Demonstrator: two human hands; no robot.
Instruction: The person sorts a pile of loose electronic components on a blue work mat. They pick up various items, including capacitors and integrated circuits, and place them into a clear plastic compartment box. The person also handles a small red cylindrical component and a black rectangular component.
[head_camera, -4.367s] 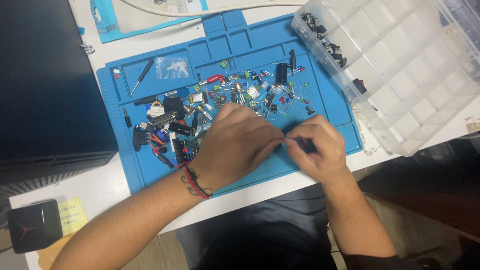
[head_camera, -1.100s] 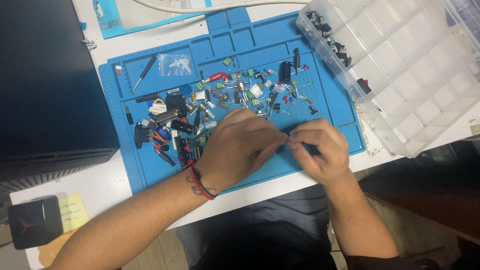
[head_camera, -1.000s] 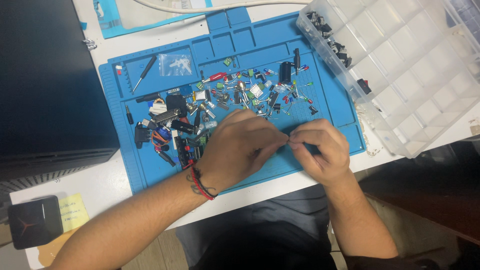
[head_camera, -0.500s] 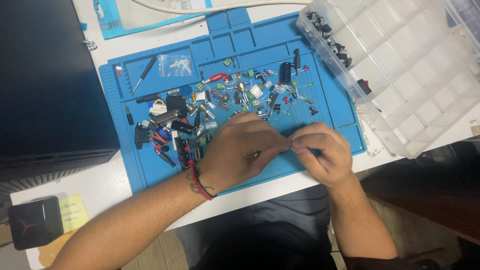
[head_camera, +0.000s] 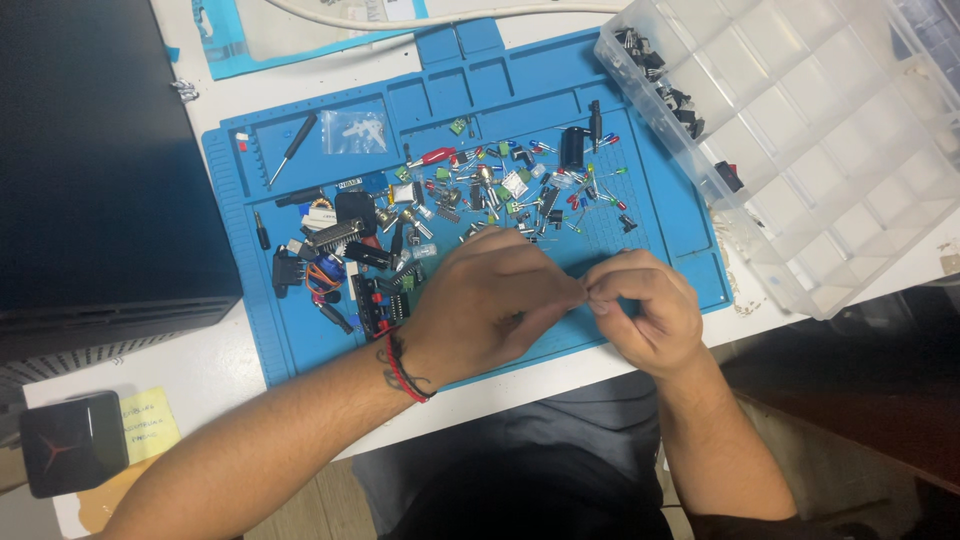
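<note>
Hands, two, bare, meeting over the lower right part of a blue silicone work mat with moulded compartments (head_camera: 300, 345) on a white bench (head_camera: 215, 375).

Left hand (head_camera: 480, 305): enters from 7 o'clock, red cord bracelet (head_camera: 405, 368) at the wrist. Fingers pressed together, thumb and forefinger tips pinching a very small part (head_camera: 586, 291) at the point where both hands meet; the part is too small to identify.

Right hand (head_camera: 645, 310): enters from 5 o'clock, fingers curled, thumb and forefinger tips closed on the same small part from the opposite side. The two sets of fingertips touch.

Heap of loose electronic components in black, red, green and blue (head_camera: 450, 210): spread across the mat centre, at 11 o'clock from the hands, the left hand's knuckles just beside its lower edge.

Black cylindrical capacitor (head_camera: 571, 146): upper mat, at 12 o'clock from the hands.

Small black-handled screwdriver (head_camera: 293, 149): in a mat compartment at 10 o'clock, beside a small clear plastic bag of white parts (head_camera: 355, 131).

Clear plastic divided organiser box (head_camera: 800, 130): at 2 o'clock, overlapping the mat's right edge; black components in two or three of its cells nearest the mat.

Large black box-shaped case (head_camera: 90, 170): at 9 o'clock, off the mat.

Yellow sticky note (head_camera: 150, 425) and small black square device (head_camera: 72, 455): at 8 o'clock, near the bench edge.
</note>
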